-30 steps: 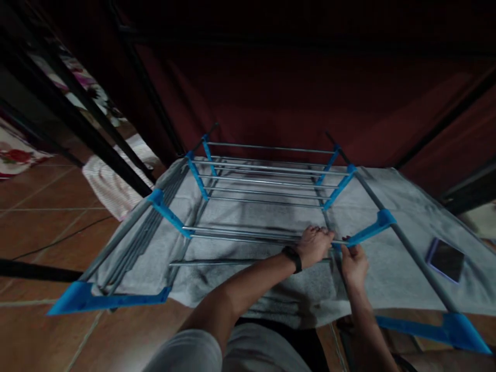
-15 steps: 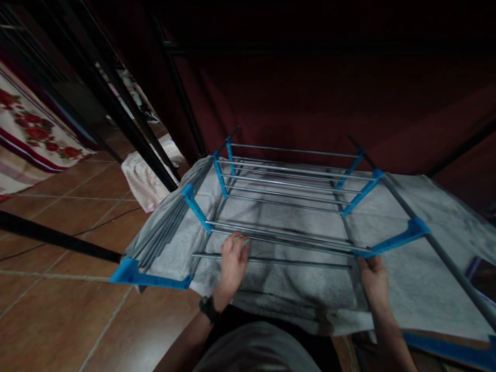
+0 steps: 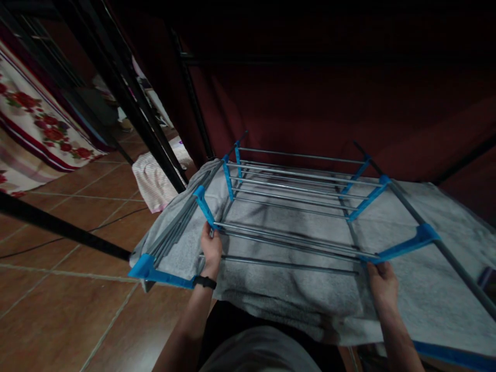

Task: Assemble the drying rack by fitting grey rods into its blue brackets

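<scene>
A rack of grey metal rods [image 3: 294,206] joined by blue plastic brackets, like a clothes drying rack, lies on a grey towel-like cloth [image 3: 279,299]. My left hand [image 3: 211,248] is closed around the lower end of the left blue bracket [image 3: 205,206], where the front rods meet it. At the other end, my right hand [image 3: 383,283] grips the lower end of the right blue bracket [image 3: 403,245]; its fingertips are partly hidden beneath. A separate-looking grey rod [image 3: 287,265] lies on the cloth between my hands, nearer to me, its left end behind my left wrist.
Several grey tubes [image 3: 176,227] lie together on the cloth's left side, beside another blue bracket [image 3: 145,266]. Black metal posts [image 3: 120,93] rise at the left, and a dark bar [image 3: 65,227] crosses low there. A striped cloth [image 3: 153,181] hangs over the tiled floor.
My left hand has moved left from the front rods to the left bracket's lower end and closed there. My right hand stays at the right bracket. The view has shifted slightly.
</scene>
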`<state>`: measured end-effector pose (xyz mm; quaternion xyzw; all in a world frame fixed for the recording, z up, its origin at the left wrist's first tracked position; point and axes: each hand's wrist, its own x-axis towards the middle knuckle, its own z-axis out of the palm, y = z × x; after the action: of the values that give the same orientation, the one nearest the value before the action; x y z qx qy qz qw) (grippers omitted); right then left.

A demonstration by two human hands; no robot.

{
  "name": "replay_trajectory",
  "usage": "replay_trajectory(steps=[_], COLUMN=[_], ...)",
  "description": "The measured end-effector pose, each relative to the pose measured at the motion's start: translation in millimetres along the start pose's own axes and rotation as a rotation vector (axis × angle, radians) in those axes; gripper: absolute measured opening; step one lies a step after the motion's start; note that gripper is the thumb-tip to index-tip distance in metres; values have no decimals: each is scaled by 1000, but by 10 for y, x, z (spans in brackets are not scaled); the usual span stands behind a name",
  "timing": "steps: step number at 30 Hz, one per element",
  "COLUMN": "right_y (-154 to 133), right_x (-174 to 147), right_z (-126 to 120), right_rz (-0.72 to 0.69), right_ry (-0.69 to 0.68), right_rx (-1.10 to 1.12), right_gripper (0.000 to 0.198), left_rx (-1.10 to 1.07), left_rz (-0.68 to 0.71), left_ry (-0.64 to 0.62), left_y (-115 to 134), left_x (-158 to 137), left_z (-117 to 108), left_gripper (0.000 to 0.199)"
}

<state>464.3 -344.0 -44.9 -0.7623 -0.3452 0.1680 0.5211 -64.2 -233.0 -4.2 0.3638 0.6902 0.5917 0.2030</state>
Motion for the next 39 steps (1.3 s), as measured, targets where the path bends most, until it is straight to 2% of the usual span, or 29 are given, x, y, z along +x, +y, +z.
replay_trajectory(steps=[3, 8, 12, 17, 25, 28, 31, 34, 36, 37, 38, 39], right_y=[-117, -241, -172, -45, -44, -25, 35, 127, 172, 183, 183, 175], right_x=[-51, -116, -103, -75, -93, -82, -153, -356, -511, -573, -616, -639], right_z=[-17, -18, 0, 46, 93, 148, 253, 337, 353, 350, 344, 334], right_rz=[6, 9, -8, -27, -4, -7, -34, -12, -28, -71, -121, -164], right_ry=[3, 42, 45, 91, 147, 128, 99, 177, 203, 192, 175, 169], right_rx=[-16, -89, -148, -224, -240, -153, 70, 156, 82, 25, -32, -80], right_gripper=[42, 36, 35, 32, 35, 37, 48, 65, 67, 65, 61, 57], left_rx=[15, 79, 60, -8, 26, 29, -28, -29, 51, 81, 124, 177], left_rz=[46, 68, 8, 8, -8, 0, -6, -56, 1, 62, 150, 269], left_ry=[-18, 0, 70, 118, 139, 103, 68, 138, 170, 138, 53, -92], left_y=[22, 35, 24, -32, -84, -57, -70, -132, -160, -159, -146, -121], left_x=[38, 22, 22, 46, 70, 56, 27, -61, -163, -222, -283, -345], left_z=[-29, -60, -21, 24, 47, 60, 43, -52, -140, -175, -195, -196], left_gripper=[34, 39, 44, 43, 42, 41, 36, 36, 32, 27, 24, 23])
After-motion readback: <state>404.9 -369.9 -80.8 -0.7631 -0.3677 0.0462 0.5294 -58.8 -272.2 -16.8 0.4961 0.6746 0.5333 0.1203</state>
